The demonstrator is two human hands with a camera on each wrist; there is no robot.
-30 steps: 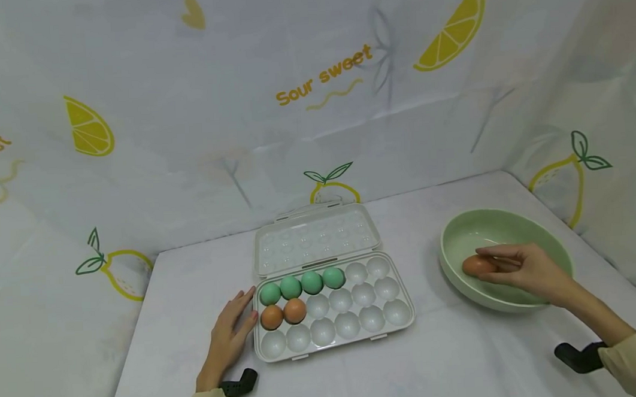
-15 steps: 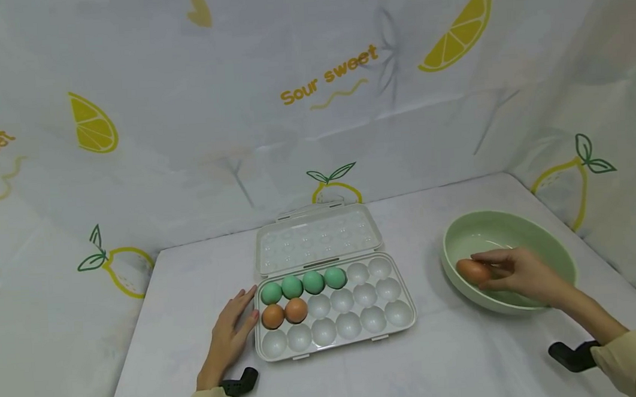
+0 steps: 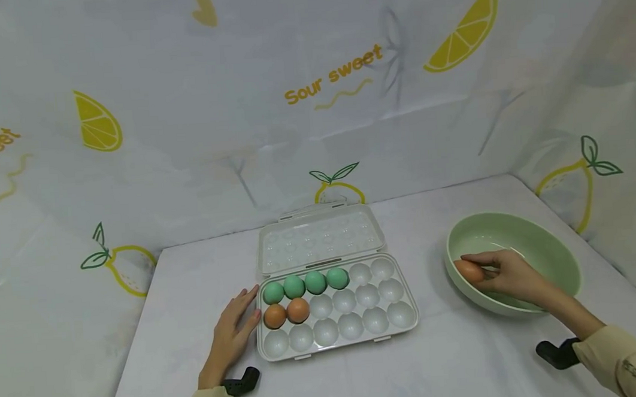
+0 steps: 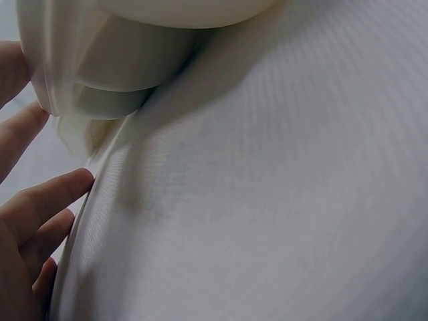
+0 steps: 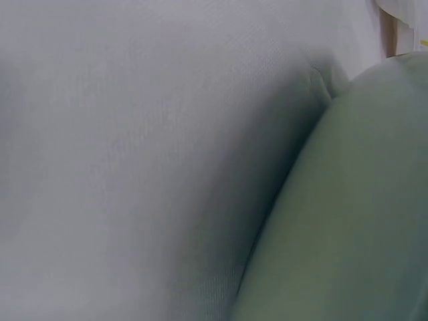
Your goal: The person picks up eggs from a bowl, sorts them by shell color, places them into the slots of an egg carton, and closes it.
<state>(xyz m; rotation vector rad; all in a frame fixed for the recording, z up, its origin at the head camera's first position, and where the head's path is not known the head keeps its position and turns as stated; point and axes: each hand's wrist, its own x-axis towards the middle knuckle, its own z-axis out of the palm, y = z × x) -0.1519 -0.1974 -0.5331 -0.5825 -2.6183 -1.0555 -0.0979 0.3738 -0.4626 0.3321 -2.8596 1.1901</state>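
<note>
My right hand (image 3: 508, 275) pinches a brown egg (image 3: 469, 271) between thumb and fingers, over the near left part of a pale green bowl (image 3: 553, 252). In the right wrist view only the outer wall of the bowl (image 5: 348, 214) shows; hand and egg are out of that view. My left hand (image 3: 230, 332) rests with extended fingers against the left edge of a white egg box (image 3: 358, 339). Its fingers (image 4: 47, 200) appear beside the box's side in the left wrist view. Several green eggs (image 3: 315, 282) fill part of the back row, and two brown eggs (image 3: 298, 310) sit in the middle row.
The clear lid (image 3: 320, 237) of the egg box lies folded back behind it. A white cloth (image 3: 440, 360) covers the table, and a lemon-printed curtain (image 3: 227, 107) hangs behind and at both sides. Each wrist carries a black camera mount (image 3: 558, 354).
My right hand has drawn the brown egg leftward inside the bowl, toward its left rim. The left hand stays at the box edge. The whole head view has shifted slightly.
</note>
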